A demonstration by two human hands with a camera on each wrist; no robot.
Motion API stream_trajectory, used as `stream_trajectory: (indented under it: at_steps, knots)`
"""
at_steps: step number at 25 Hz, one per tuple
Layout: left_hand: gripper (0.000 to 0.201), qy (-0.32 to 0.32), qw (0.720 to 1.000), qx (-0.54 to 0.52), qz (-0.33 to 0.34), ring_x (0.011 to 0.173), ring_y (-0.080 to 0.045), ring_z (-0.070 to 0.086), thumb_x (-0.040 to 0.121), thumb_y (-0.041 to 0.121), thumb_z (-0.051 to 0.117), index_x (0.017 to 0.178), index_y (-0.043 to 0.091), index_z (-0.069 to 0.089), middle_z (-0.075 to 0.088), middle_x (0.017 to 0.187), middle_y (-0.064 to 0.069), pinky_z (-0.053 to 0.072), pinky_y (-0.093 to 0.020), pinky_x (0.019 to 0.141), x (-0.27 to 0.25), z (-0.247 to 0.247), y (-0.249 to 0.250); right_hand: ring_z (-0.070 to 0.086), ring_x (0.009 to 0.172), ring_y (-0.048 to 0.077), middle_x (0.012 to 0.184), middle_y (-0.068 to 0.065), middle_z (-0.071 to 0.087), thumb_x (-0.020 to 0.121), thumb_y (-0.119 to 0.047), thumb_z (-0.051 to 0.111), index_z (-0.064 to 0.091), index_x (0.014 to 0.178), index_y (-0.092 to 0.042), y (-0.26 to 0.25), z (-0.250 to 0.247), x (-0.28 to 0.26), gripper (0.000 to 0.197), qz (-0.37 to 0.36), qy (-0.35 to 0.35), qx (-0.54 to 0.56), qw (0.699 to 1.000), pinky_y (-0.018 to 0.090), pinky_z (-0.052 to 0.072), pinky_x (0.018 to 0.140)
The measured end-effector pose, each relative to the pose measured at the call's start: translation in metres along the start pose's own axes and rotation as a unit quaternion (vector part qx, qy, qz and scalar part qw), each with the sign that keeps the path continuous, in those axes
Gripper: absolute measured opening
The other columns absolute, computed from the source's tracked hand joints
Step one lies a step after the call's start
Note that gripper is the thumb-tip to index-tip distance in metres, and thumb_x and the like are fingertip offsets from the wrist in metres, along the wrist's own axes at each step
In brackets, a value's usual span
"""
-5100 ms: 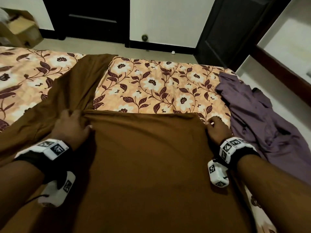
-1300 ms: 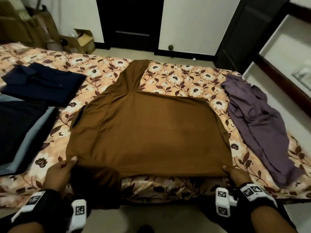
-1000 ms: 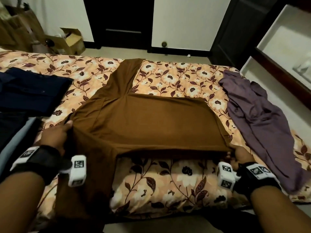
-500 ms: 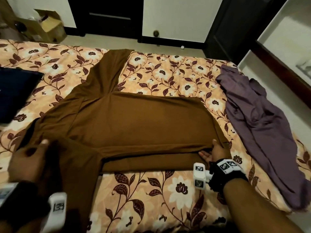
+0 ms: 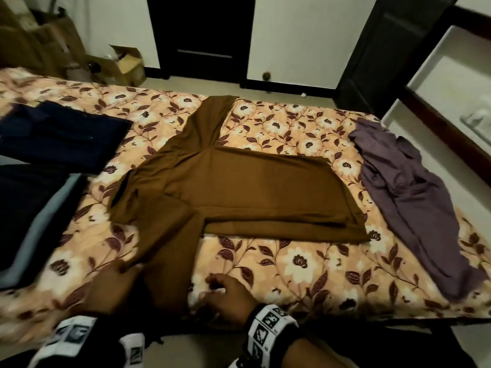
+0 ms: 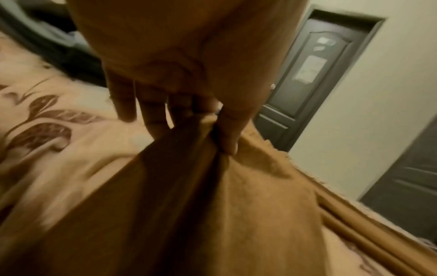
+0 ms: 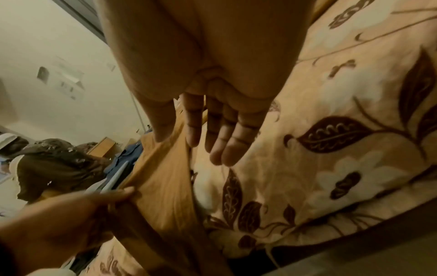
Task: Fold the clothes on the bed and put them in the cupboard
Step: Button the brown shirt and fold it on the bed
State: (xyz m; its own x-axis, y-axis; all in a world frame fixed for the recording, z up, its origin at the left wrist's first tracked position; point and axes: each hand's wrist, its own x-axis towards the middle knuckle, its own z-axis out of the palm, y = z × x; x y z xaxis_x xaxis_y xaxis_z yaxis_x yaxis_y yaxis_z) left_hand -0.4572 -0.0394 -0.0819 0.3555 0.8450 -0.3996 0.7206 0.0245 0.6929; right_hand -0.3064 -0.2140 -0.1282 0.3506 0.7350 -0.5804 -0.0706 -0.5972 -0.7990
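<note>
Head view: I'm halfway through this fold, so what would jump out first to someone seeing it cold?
The brown garment spread across the middle of the floral bed, one sleeve trailing toward the near edge, where the left hand pinches it. The right hand hovers open beside that sleeve. Next, the crumpled purple garment lying unfolded on the right, and dark folded clothes at the left.

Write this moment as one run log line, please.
left hand: pinches brown garment sleeve | right hand: open beside sleeve | purple garment: unfolded
</note>
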Motion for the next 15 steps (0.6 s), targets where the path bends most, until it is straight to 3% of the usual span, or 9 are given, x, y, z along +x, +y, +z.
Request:
stream_trajectory:
  at_steps: [2, 3, 6, 8, 10, 12, 13, 14, 15]
  knots:
    - [0.015, -0.049, 0.988, -0.146, 0.028, 0.08, -0.028, 0.061, 0.096, 0.021, 0.059, 0.087, 0.01, 0.064, 0.068, 0.085, -0.013, 0.045, -0.036, 0.078, -0.017, 0.001, 0.013, 0.043, 0.126, 0.01, 0.14, -0.005, 0.045, 0.079, -0.031, 0.076, 0.032, 0.142, -0.026, -0.012, 0.027, 0.0, 0.076, -0.02, -0.072, 0.065, 0.995, 0.032, 0.04, 0.106]
    - [0.014, -0.071, 0.976, -0.203, 0.035, 0.081, -0.026, 0.064, 0.098, 0.018, 0.056, 0.09, 0.009, 0.064, 0.069, 0.085, -0.013, 0.049, -0.037, 0.077, -0.025, 0.001, 0.023, 0.043, 0.127, 0.009, 0.139, -0.008, 0.045, 0.08, -0.021, 0.076, 0.029, 0.141, -0.027, -0.016, 0.038, 0.0, 0.077, -0.048, -0.111, 0.115, 0.986, 0.033, 0.04, 0.106]
    - [0.012, -0.099, 0.941, -0.322, 0.043, 0.088, -0.021, 0.07, 0.098, 0.016, 0.054, 0.1, 0.011, 0.065, 0.074, 0.093, -0.008, 0.053, -0.033, 0.077, -0.007, -0.003, 0.044, 0.059, 0.116, 0.023, 0.126, 0.006, 0.063, 0.077, 0.003, 0.072, 0.047, 0.133, -0.018, -0.036, 0.041, -0.005, 0.064, -0.086, -0.136, 0.211, 0.964, 0.043, 0.047, 0.1]
    - [0.014, -0.12, 0.932, -0.339, 0.051, 0.085, -0.022, 0.069, 0.097, 0.021, 0.055, 0.101, 0.011, 0.065, 0.073, 0.093, -0.007, 0.054, -0.034, 0.075, 0.016, -0.016, 0.049, 0.066, 0.099, 0.021, 0.115, 0.017, 0.068, 0.082, 0.004, 0.068, 0.062, 0.113, -0.007, -0.06, 0.015, 0.003, 0.034, -0.097, -0.067, 0.113, 0.987, 0.038, 0.053, 0.091]
    - [0.019, -0.133, 0.943, -0.299, 0.054, 0.071, -0.021, 0.065, 0.098, 0.028, 0.055, 0.098, 0.01, 0.063, 0.068, 0.085, -0.008, 0.053, -0.032, 0.06, 0.041, -0.024, 0.047, 0.065, 0.084, 0.018, 0.101, 0.02, 0.07, 0.085, -0.007, 0.068, 0.067, 0.098, -0.003, -0.102, -0.032, 0.012, 0.013, -0.112, 0.001, -0.073, 0.991, 0.039, 0.054, 0.082]
    - [0.016, -0.086, 0.954, -0.283, 0.039, 0.059, -0.021, 0.06, 0.097, 0.026, 0.058, 0.094, 0.011, 0.06, 0.063, 0.082, -0.013, 0.049, -0.025, 0.048, 0.085, -0.027, 0.023, 0.062, 0.079, 0.018, 0.083, 0.006, 0.068, 0.084, -0.02, 0.072, 0.068, 0.089, -0.011, -0.166, -0.069, 0.046, 0.011, -0.089, 0.026, -0.278, 0.956, 0.032, 0.051, 0.069]
    - [0.012, -0.042, 0.961, -0.271, 0.031, 0.058, -0.021, 0.059, 0.094, 0.026, 0.062, 0.094, 0.015, 0.06, 0.063, 0.087, -0.013, 0.049, -0.025, 0.048, 0.106, -0.026, 0.006, 0.061, 0.082, 0.018, 0.08, -0.001, 0.064, 0.083, -0.021, 0.072, 0.068, 0.09, -0.015, -0.202, -0.084, 0.064, 0.01, -0.083, 0.052, -0.351, 0.931, 0.028, 0.048, 0.065]
    - [0.015, -0.003, 0.968, -0.248, 0.028, 0.064, -0.024, 0.063, 0.088, 0.032, 0.068, 0.097, 0.024, 0.061, 0.063, 0.095, -0.011, 0.055, -0.03, 0.054, 0.126, -0.023, -0.015, 0.06, 0.087, 0.019, 0.083, -0.004, 0.062, 0.083, -0.022, 0.071, 0.067, 0.096, -0.017, -0.236, -0.096, 0.086, 0.014, -0.089, 0.087, -0.406, 0.905, 0.025, 0.047, 0.066]
    - [0.031, 0.029, 0.975, -0.218, 0.017, 0.075, -0.028, 0.067, 0.078, 0.042, 0.073, 0.104, 0.03, 0.062, 0.064, 0.103, -0.01, 0.06, -0.041, 0.065, 0.15, -0.016, -0.041, 0.059, 0.093, 0.02, 0.093, -0.002, 0.063, 0.084, -0.023, 0.07, 0.065, 0.107, -0.017, -0.267, -0.106, 0.109, 0.024, -0.107, 0.132, -0.448, 0.878, 0.027, 0.048, 0.073]
